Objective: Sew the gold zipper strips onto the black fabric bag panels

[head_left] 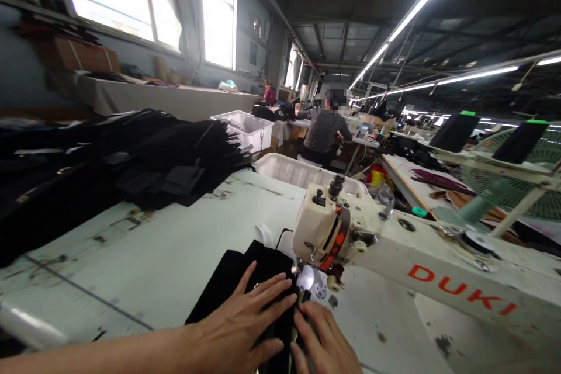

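Note:
A black fabric piece (228,280) lies on the pale sewing table, its right edge under the needle area of a white sewing machine (319,228). My left hand (245,321) rests flat on this fabric with the fingers spread. Close below the presser foot, my right hand (324,336) has its fingers bent and drawn together at the fabric's right edge. Between the two hands runs a narrow gold-coloured strip (293,333), which looks like a metal zip. A small lamp lights the needle area, and the needle itself is hard to make out.
A large heap of black cut pieces (175,152) covers the table's far left. Behind the machine stands a white plastic bin (289,169). Thread cones (456,131) and a green fan (517,158) are at the right. Further back sits another person (324,131).

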Demonstrator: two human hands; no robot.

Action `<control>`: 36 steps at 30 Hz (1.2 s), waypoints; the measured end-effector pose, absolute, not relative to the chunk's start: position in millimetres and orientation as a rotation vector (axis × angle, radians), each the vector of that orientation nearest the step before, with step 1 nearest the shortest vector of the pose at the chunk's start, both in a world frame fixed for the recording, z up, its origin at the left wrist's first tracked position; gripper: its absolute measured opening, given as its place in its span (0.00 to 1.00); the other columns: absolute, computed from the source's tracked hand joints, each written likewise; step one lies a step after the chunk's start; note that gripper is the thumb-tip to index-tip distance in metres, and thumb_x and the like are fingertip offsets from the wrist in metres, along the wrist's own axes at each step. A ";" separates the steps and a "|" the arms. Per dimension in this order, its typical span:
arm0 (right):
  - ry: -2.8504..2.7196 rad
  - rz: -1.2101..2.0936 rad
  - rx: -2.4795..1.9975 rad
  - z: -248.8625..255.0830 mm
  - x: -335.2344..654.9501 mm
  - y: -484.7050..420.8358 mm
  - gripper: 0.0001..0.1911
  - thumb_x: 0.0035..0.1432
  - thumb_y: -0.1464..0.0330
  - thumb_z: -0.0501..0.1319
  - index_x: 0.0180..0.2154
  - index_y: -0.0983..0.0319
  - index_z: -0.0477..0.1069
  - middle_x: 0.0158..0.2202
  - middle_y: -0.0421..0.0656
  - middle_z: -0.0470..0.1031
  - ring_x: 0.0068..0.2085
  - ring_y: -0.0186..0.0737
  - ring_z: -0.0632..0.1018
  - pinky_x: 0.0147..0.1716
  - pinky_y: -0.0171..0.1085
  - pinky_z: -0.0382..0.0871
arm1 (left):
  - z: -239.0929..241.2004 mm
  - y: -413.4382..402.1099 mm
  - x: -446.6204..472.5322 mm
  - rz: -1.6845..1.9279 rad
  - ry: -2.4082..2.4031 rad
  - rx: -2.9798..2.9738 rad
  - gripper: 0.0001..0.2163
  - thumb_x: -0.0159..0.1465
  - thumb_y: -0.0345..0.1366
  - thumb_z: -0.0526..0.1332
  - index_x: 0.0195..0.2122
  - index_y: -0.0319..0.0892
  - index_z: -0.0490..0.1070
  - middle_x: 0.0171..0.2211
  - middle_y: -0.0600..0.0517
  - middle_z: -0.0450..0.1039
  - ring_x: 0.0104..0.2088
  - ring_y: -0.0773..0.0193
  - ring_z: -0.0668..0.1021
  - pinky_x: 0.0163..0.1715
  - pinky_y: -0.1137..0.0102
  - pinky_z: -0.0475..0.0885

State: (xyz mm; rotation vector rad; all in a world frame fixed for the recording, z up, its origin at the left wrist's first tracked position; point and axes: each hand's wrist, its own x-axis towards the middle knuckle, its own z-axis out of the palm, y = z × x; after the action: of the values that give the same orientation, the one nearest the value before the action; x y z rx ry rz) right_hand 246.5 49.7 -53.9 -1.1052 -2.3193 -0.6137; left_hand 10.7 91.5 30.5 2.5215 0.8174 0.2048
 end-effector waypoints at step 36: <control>-2.298 -0.956 -1.081 -48.8 251.8 67.4 0.18 0.65 0.63 0.53 0.49 0.64 0.74 0.49 0.42 0.79 0.44 0.44 0.81 0.40 0.39 0.78 | 41.7 96.7 20.0 0.259 0.791 2.513 0.33 0.62 0.37 0.61 0.68 0.46 0.54 0.65 0.42 0.58 0.65 0.45 0.60 0.63 0.39 0.40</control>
State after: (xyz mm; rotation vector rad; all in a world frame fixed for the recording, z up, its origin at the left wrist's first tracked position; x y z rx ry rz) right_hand 251.8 67.4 -48.8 -1.0807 -2.2983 -0.9563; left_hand 20.0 96.7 41.7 2.5129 0.7912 0.2590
